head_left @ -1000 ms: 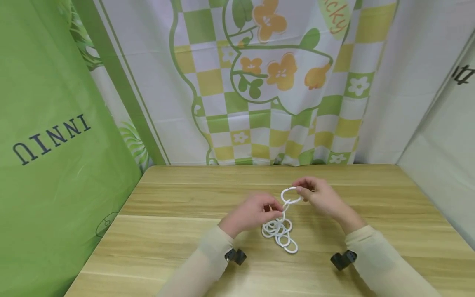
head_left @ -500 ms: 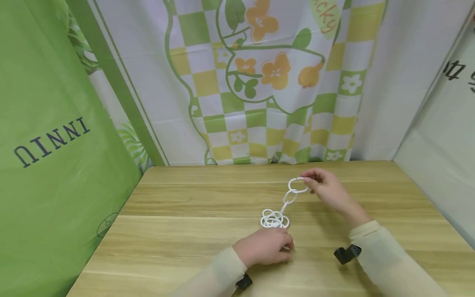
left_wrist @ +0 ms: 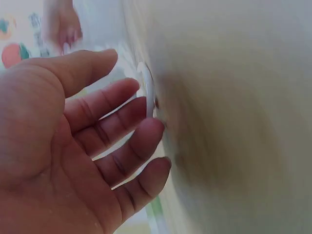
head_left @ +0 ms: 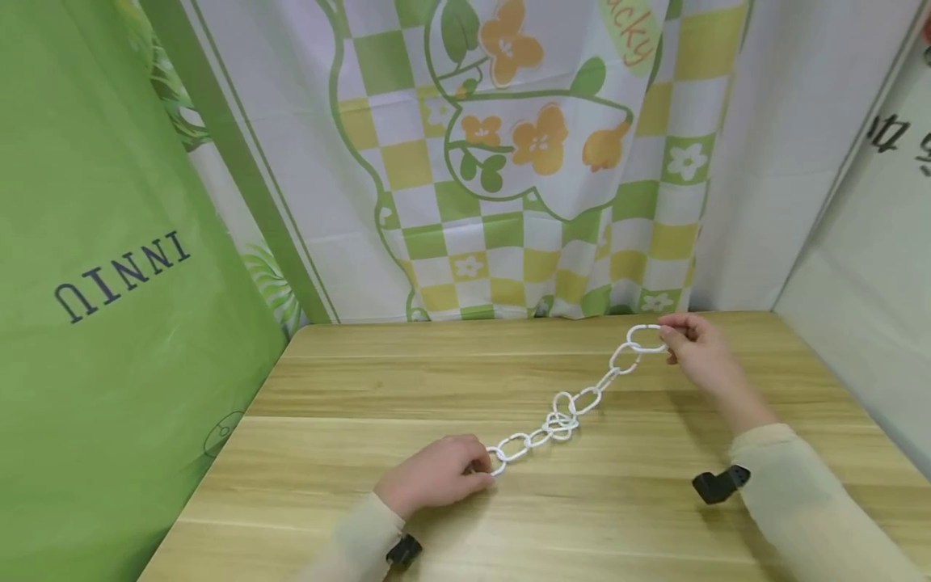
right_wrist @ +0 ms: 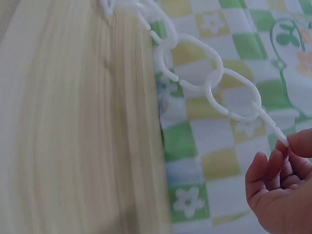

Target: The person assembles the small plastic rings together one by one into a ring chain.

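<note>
A chain of white plastic links [head_left: 514, 447] stretches diagonally between my two hands. Its near left end link lies at the fingertips of my left hand [head_left: 440, 475], low over the tabletop. In the left wrist view, this end link [left_wrist: 147, 90] touches the loosely bent fingers, while the thumb stands apart from it. My right hand [head_left: 700, 353] pinches the far end link [head_left: 645, 339] between thumb and fingers, raised above the table. Partway along, a few links bunch into a small tangle [head_left: 562, 420]. The right wrist view shows the raised links [right_wrist: 234, 95] joined one through another.
The wooden table [head_left: 349, 380] lies under the chain, its back edge close to a checked, flowered curtain [head_left: 502, 234]. A green cloth [head_left: 109, 388] hangs at the left and a pale cloth [head_left: 865, 323] at the right. Both wrists wear small black cameras.
The heaped chain has been drawn out into a line. My left hand went down to the heap, then left with one end; my right hand moved right and back with the other.
</note>
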Available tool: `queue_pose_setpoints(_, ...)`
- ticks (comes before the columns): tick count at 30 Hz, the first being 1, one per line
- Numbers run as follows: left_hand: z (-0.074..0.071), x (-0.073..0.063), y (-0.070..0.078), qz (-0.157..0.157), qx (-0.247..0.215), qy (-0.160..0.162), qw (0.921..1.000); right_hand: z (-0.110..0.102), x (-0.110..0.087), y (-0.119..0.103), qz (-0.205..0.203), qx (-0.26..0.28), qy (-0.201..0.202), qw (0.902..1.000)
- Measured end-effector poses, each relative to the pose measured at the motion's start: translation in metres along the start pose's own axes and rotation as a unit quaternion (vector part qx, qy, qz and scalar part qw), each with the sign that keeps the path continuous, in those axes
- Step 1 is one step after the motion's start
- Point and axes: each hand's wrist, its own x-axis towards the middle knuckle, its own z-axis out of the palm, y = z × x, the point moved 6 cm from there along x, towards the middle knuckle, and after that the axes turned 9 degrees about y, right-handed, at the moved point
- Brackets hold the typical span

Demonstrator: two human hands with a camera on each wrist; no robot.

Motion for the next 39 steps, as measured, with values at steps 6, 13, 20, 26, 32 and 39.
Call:
queue_pose_setpoints(6,-0.027,-0.01,-0.052,-0.093,0.007,0.031,0.9952,-0.019,-0.008,0.021,0.022,-0.06,-0.009,0.9979)
queue_pose_setpoints(13,-0.043,-0.008,-0.092,-0.158,0.052,0.049,0.9848,-0.021,-0.021,0.05,0.038,-0.125,-0.028,0.991)
queue_pose_setpoints(20,-0.048,-0.006,-0.108,-0.178,0.04,0.061,0.9814,-0.014,-0.036,0.072,0.09,-0.168,-0.063,0.9796)
queue_pose_setpoints(26,-0.051,-0.003,-0.108,-0.178,0.035,0.067,0.9812,-0.022,-0.038,0.074,0.109,-0.184,-0.059,0.9752)
queue_pose_setpoints(32,-0.051,-0.001,-0.112,-0.177,0.016,0.079,0.9809,-0.023,-0.04,0.08,0.148,-0.175,-0.088,0.9696)
queue_pose_setpoints(39,-0.048,0.002,-0.123,-0.167,-0.007,0.093,0.9815,-0.017,-0.038,0.089,0.219,-0.102,-0.1,0.9652)
